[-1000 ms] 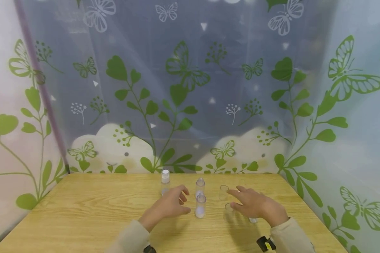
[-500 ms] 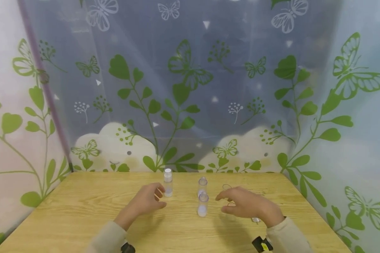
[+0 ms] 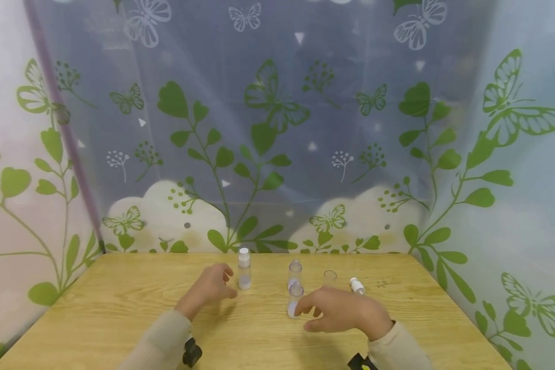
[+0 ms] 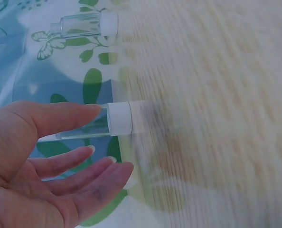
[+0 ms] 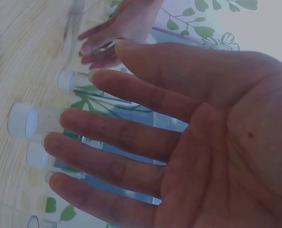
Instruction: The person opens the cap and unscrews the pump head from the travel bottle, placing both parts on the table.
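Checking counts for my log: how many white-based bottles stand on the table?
3. The white-topped bottle stands beside the left hand; the rear bottle and front bottle are farther right. The right hand partly covers the front one and may hide more.

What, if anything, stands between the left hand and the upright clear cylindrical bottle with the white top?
Nothing visible does. In the head view, wood-grain tabletop shows between the left hand and the white-topped bottle; two purple-rimmed clear bottles stand farther right.
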